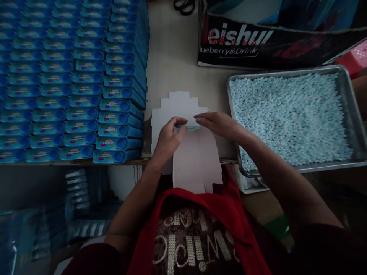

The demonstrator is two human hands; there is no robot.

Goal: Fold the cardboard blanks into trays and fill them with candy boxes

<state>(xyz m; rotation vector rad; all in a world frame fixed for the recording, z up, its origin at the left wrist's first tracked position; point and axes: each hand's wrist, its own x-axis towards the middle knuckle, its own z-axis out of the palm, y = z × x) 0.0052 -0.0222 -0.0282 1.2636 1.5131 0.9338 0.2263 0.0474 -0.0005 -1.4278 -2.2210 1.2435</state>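
A white cardboard box blank [179, 101] with stepped edges lies flat at the table's front edge. On its near part rests another pale cardboard piece [190, 154], bent and hanging down towards my lap. My left hand [169, 139] grips this bent piece at its upper left corner, thumb and fingers around the fold. A narrow light-blue strip shows along the fold between my hands. At the fold's right end my right hand [219, 124] lies with fingers stretched out, palm down, over the card. Its thumb is hidden.
Stacked rows of small blue boxes [83, 101] fill the left. A metal tray [289, 170] of small pale-blue pieces [289, 118] stands right, overhanging the table edge. Behind it is a black printed carton [275, 44]. Dark-handled scissors [185, 5] lie at the back.
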